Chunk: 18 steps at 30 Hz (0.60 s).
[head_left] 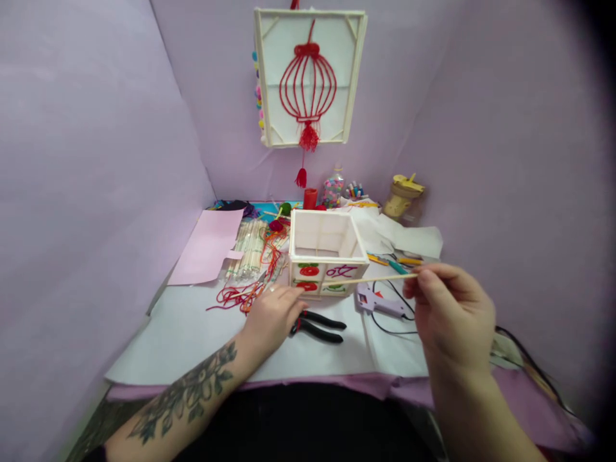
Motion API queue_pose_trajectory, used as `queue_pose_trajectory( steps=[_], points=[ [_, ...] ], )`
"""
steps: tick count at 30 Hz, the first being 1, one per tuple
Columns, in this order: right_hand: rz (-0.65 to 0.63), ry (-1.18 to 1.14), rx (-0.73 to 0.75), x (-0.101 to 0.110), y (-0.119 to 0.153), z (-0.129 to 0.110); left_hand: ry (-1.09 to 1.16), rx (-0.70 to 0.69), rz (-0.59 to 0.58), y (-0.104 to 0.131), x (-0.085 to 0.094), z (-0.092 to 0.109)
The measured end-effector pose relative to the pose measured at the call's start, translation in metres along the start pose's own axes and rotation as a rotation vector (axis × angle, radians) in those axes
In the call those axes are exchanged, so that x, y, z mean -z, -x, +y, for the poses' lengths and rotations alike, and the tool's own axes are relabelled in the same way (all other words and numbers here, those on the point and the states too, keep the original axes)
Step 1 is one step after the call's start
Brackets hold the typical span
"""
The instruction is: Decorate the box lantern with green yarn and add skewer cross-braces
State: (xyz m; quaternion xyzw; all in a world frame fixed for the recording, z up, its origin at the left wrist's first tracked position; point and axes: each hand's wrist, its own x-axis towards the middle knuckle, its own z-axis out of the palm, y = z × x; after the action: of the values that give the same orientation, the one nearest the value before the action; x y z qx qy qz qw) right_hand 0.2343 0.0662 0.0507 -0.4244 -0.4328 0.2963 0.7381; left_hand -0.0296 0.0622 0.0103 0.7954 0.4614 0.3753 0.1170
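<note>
A white box frame point(327, 260) with an open top stands mid-table, red, green and purple designs on its front. My right hand point(452, 314), at the right, pinches the end of a thin wooden stick point(373, 279) that runs leftward across the box's front. At the box's lower left corner lies my left hand point(276, 317), palm down, fingers reaching toward the front panel; its fingertips are partly hidden, and whether they hold anything cannot be made out. Black-handled pliers point(320, 326) lie just right of that hand.
A lilac glue gun point(382, 303) with a black cord lies right of the box. Red yarn point(240, 295), bundled sticks point(250, 247) and pink paper point(206, 247) are at the left. A lantern panel point(308, 80) hangs above; a jar of pompoms point(333, 191) stands behind.
</note>
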Motion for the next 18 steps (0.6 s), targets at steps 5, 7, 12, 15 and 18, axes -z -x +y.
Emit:
queue_pose_trajectory(
  steps=[5, 7, 12, 15, 18],
  points=[
    [-0.282, 0.138, -0.139, -0.003, 0.015, 0.003, 0.068, -0.108, 0.002, -0.005, 0.017, 0.031],
    [-0.359, 0.117, -0.171, -0.010, 0.010, -0.008, 0.196, -0.067, -0.181, -0.016, 0.025, 0.043],
    [-0.526, -0.063, -0.334, -0.036, -0.022, -0.034, 0.406, -0.005, -0.496, -0.062, 0.033, 0.057],
    [-0.729, 0.061, -0.302, -0.046, -0.035, -0.040, 0.474, -0.093, -0.511, -0.085, 0.033, 0.057],
    [-0.793, 0.225, -0.125, -0.051, -0.052, -0.047, 0.463, -0.204, -0.421, -0.097, 0.039, 0.048]
  ],
)
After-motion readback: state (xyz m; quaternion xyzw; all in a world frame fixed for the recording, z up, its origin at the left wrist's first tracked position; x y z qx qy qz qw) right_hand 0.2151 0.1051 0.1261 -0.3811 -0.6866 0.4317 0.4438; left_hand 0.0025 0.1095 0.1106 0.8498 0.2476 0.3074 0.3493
